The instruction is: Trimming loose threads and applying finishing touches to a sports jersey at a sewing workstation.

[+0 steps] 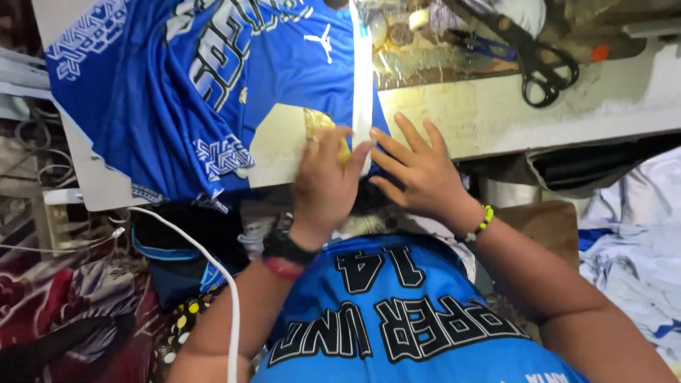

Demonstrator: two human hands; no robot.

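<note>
Both hands press flat on a blue jersey (213, 92) draped over the counter (496, 106) edge.

Left hand (326, 181): fingers extended and close together, palm down on a pale card-like panel (280, 145) lying on the jersey. It grips nothing. Black watch and red band at that wrist.

Right hand (418, 170): fingers spread wide, flat against the fabric beside a white strip (362, 78) running along the jersey. It grips nothing. Beaded bracelet (482, 222) at the wrist.

Risks, as I judge them: the jersey hangs well over the counter edge, so its own weight could drag it off or shift it under the palms. The pale panel looks loose and could slide out of line if pressure is uneven.

Count: one jersey under the hands, one pale panel, one white strip, one pair of black scissors (539, 67) well apart at the counter's far side, one white cable (213, 269) near the left forearm.
</note>
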